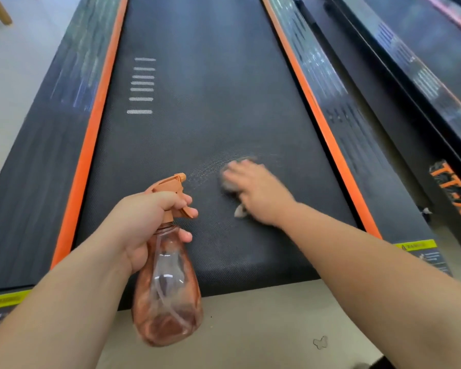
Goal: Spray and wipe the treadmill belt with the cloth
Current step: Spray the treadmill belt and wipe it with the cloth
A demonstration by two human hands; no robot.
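While my left hand [144,222] grips the neck of the orange spray bottle [168,283] over the treadmill belt's [210,89] near edge, my right hand [256,193] presses the grey cloth [228,183] flat onto the belt, fingers spread, toward its right side.

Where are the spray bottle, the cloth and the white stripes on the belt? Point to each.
spray bottle [168,288]: head view, its clear body.
cloth [227,184]: head view, grey part showing beside the right hand [261,193].
white stripes [142,83]: head view, the middle stripe.
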